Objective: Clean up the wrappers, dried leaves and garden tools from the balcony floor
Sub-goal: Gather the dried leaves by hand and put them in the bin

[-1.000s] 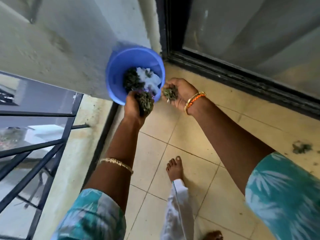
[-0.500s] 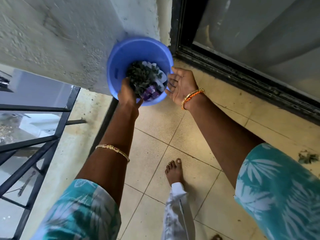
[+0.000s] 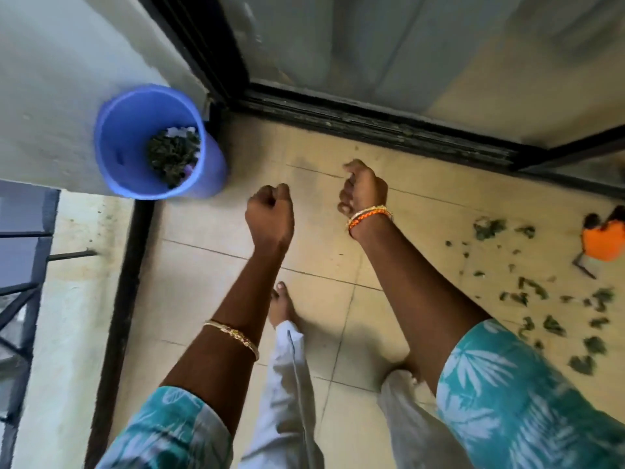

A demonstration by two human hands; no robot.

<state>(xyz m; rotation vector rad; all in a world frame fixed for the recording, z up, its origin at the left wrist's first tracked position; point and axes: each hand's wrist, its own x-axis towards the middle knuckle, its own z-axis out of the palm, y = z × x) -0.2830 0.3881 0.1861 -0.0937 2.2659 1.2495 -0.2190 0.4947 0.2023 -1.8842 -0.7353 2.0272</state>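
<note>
Bucket (image 3: 135, 143) left, scattered leaves (image 3: 548, 309) far right.

Teal leaf-print sleeves (image 3: 527, 394), a gold bangle (image 3: 233, 336), an orange thread bracelet (image 3: 368, 214), white trousers (image 3: 287, 394), bare feet (image 3: 282, 304).

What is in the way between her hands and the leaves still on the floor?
Nothing visible. Bare tile lies between the right hand and the scattered dried leaves; the blue bucket stands on the other side, beyond the left hand.

Beige tiled floor (image 3: 209, 286), pale plaster wall (image 3: 67, 62), black-framed sliding glass door (image 3: 389, 45), dark metal railing (image 3: 20, 292), soft daylight
</note>
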